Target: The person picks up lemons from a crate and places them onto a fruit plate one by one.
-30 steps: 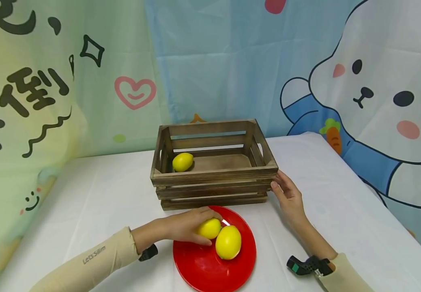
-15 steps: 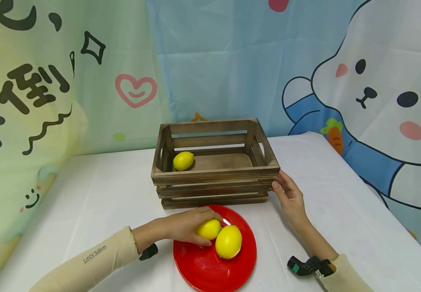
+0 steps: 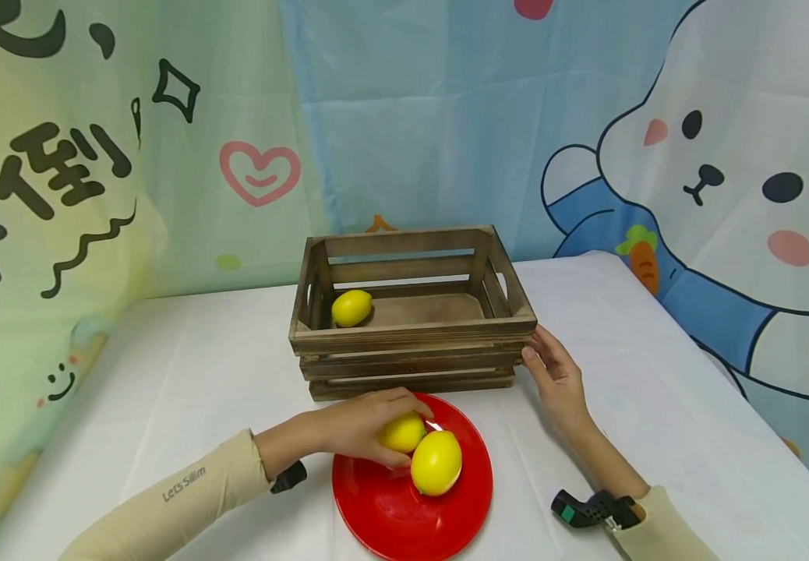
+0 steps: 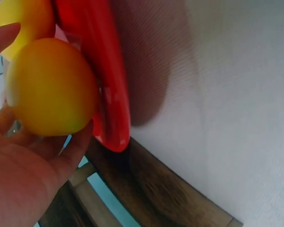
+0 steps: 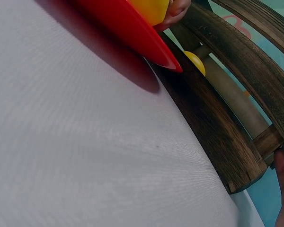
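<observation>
My left hand (image 3: 369, 428) grips a yellow lemon (image 3: 402, 433), fingers over its far side and thumb near the front, on a red plate (image 3: 411, 526). In the left wrist view this lemon (image 4: 52, 87) sits against the curled fingers, overlapping the plate's edge. A second, larger-looking lemon (image 3: 436, 463) lies right beside it on the plate. Behind the plate stands a slatted wooden crate (image 3: 411, 343) with one lemon (image 3: 351, 308) inside at the left. My right hand (image 3: 559, 386) holds the crate's near right corner, thumb on the front slat; its other fingertips are partly hidden behind the side.
A white cloth (image 3: 222, 374) covers the table. Close behind the crate hangs a printed curtain (image 3: 404, 148), with a cartoon bear on its right part. The plate's far rim comes close to the crate's front.
My left hand has risen slightly with the lemon, and the lemon beside it has shifted a little to the left. The right hand stays on the crate's corner.
</observation>
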`<state>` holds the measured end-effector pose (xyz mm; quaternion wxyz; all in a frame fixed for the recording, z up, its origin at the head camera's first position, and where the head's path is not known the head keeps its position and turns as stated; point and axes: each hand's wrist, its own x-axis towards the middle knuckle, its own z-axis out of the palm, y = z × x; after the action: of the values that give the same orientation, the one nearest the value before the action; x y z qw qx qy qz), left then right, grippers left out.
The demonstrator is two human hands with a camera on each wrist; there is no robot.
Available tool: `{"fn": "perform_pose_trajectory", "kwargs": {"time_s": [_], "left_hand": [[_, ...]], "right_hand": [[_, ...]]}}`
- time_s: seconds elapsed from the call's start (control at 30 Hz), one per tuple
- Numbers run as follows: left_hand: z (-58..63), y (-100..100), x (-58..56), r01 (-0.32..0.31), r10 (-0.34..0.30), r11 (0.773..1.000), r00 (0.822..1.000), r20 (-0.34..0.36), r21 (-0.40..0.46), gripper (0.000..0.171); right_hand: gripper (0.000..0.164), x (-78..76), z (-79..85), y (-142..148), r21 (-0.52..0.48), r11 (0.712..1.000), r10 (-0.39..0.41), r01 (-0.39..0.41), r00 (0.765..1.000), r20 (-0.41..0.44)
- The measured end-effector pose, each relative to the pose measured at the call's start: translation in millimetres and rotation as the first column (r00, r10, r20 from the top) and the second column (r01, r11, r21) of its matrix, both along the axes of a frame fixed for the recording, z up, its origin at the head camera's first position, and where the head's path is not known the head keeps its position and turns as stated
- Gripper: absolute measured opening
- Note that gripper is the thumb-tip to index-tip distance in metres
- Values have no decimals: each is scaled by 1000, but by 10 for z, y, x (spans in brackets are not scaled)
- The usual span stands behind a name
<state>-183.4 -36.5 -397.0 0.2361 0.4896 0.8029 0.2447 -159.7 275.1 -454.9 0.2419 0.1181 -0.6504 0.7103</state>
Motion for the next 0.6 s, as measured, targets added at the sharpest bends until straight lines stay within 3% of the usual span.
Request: {"fn": "perform_pose_trajectory", "kwargs": {"time_s": [0.27, 0.6], "left_hand": [[89, 5, -5, -21, 21, 1000, 1000, -11, 10, 56], [227, 19, 27, 22, -16, 996, 997, -75, 81, 52]], "right_hand": [[47, 0, 14, 0, 8, 1000, -1, 1, 1000, 1], [49, -1, -1, 3, 5, 1000, 1, -1, 1000, -3]]}}
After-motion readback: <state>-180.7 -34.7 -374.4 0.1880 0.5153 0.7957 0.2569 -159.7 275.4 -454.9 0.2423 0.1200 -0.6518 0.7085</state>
